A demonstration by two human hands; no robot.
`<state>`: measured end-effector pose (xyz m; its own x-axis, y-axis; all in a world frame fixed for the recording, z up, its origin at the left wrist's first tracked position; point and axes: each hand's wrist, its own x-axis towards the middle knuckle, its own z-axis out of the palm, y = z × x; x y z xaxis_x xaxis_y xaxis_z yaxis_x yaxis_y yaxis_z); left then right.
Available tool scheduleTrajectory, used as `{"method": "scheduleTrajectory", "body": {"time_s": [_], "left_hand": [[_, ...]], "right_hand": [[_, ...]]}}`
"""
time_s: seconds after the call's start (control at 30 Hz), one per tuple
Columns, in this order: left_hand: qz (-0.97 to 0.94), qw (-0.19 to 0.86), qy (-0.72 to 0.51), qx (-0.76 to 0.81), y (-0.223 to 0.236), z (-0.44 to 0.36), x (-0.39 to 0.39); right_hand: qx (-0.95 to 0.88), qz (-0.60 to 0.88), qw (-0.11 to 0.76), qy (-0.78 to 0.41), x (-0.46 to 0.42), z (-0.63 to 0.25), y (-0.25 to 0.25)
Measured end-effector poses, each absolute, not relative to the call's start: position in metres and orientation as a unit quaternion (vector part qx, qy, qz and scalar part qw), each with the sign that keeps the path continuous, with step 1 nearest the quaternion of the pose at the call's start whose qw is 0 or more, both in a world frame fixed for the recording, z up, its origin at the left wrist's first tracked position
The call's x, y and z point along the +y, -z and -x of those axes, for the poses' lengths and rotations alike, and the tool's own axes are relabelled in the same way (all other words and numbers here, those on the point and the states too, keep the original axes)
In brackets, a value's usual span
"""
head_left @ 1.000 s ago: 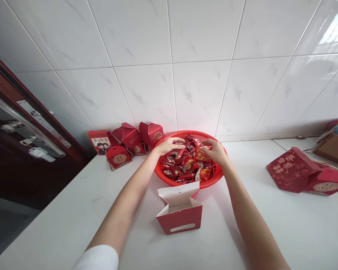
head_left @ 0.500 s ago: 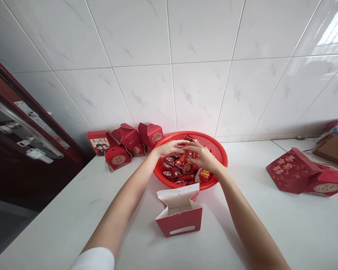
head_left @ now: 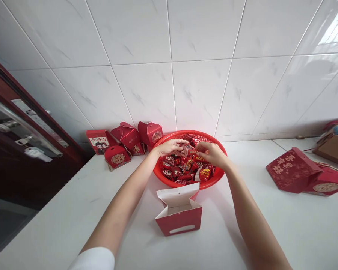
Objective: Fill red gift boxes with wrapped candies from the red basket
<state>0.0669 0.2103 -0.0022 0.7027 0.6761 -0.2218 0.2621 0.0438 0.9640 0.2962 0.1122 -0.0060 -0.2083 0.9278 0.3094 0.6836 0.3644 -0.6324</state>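
A red plastic basket holds a pile of red wrapped candies, some with gold and white print. My right hand pinches a red candy just over the pile. Over the basket's left side, my left hand has its fingers stretched toward that candy; whether they touch it is unclear. Between my forearms, in front of the basket, an open red paper box stands on the white counter. Its white inside shows, and no candy is seen in it.
Several closed red gift boxes stand by the wall at left. More red boxes lie on the right of the counter, with a brown cardboard box behind. A dark red door with keys borders the left side.
My hands have moved apart a little. The right hand has shifted right and now pinches a red candy in clearer view. The open box stays where it was.
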Motion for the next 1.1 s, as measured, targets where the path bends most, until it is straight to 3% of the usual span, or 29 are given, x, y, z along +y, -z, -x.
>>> {"method": "scheduleTrajectory", "body": {"time_s": [0.3,0.57,0.83,1.1], "left_hand": [[-0.724,0.481,-0.187,0.458,0.008,-0.071,0.219],[-0.777,0.337,-0.066,0.528,0.020,-0.066,0.223],[-0.793,0.349,0.026,0.498,0.022,-0.068,0.219],[-0.793,0.389,0.044,0.467,0.024,-0.071,0.224]], "right_hand": [[-0.699,0.569,0.374,-0.216,0.111,-0.306,0.005],[-0.694,0.536,0.423,-0.230,0.113,-0.308,0.009],[-0.665,0.493,0.492,-0.267,0.115,-0.309,0.011],[-0.663,0.491,0.502,-0.260,0.115,-0.310,0.010]]}}
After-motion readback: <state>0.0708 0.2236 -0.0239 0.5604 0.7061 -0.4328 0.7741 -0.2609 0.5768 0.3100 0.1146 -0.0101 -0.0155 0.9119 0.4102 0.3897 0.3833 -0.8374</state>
